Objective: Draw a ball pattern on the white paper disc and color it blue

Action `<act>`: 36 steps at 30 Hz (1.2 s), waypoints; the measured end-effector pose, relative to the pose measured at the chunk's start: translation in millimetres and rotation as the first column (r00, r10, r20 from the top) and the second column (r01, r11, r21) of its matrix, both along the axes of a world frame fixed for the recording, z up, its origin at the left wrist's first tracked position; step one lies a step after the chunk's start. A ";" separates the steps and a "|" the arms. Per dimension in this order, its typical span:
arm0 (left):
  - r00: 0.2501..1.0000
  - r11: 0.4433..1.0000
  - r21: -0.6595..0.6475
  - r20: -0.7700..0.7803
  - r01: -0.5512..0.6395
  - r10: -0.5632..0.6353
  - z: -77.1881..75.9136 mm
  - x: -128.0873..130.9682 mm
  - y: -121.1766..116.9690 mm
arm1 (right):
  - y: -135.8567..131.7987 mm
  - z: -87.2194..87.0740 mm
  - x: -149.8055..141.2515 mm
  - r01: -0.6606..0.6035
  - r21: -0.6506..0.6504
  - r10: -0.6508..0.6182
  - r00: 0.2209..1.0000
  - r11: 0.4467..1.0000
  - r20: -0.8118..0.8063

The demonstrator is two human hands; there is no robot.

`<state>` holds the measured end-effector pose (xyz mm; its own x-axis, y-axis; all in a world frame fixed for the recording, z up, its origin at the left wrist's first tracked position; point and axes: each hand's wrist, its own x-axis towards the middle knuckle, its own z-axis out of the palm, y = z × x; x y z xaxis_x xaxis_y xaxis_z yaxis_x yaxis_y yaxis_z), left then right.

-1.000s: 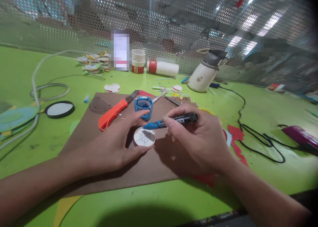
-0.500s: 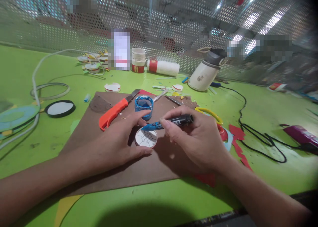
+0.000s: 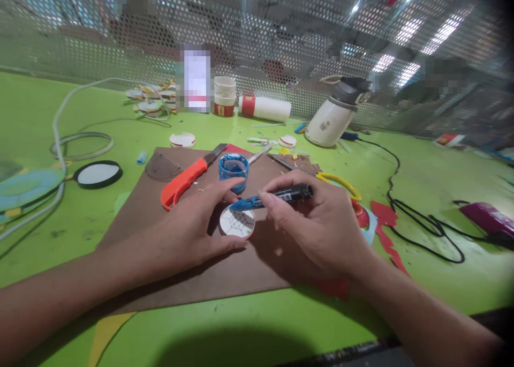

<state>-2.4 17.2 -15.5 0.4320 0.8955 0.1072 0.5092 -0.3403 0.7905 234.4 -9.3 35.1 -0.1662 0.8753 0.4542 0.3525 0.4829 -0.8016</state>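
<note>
My left hand (image 3: pixel 188 230) curls round a small white disc (image 3: pixel 236 223) with black lines drawn on it, thumb and forefinger pinching its rim against the brown board (image 3: pixel 168 260). My right hand (image 3: pixel 317 222) grips a black marker with a blue tip (image 3: pixel 273 197), the tip resting at the disc's upper edge. Just beyond the disc stands a small blue pot of paint (image 3: pixel 233 170).
An orange-handled knife (image 3: pixel 185 179) lies left of the pot. Yellow-handled scissors (image 3: pixel 341 184) and red paper scraps (image 3: pixel 385 233) lie right. A black cable (image 3: pixel 417 217), white jug (image 3: pixel 331 118), paper cups (image 3: pixel 264 109), black-rimmed disc (image 3: pixel 97 174) and grey hose (image 3: pixel 60 142) ring the green table.
The disc has been turned a little under my left fingers, and the marker tip has shifted slightly left over its top edge. Both hands otherwise stay in place.
</note>
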 end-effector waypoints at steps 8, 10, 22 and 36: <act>1.000 1.000 0.015 0.016 0.004 -0.005 -1.5 0.3 0.5 | -0.9 -0.6 0.1 0.011 -0.015 -0.011 1.000 1.000 0.002; 1.000 1.000 0.018 0.022 0.008 -0.008 -2.8 0.1 1.1 | -1.4 -1.1 -0.1 0.019 -0.034 -0.019 1.000 0.999 0.000; 1.000 0.999 0.040 -0.017 0.008 -0.007 -3.2 0.4 1.2 | 2.7 -2.4 -1.4 0.015 -0.045 -0.018 0.997 0.999 -0.073; 1.000 1.000 0.007 -0.021 -0.012 0.013 -3.3 0.3 0.2 | 1.1 -0.4 2.2 0.075 0.011 -0.074 0.997 0.997 -0.037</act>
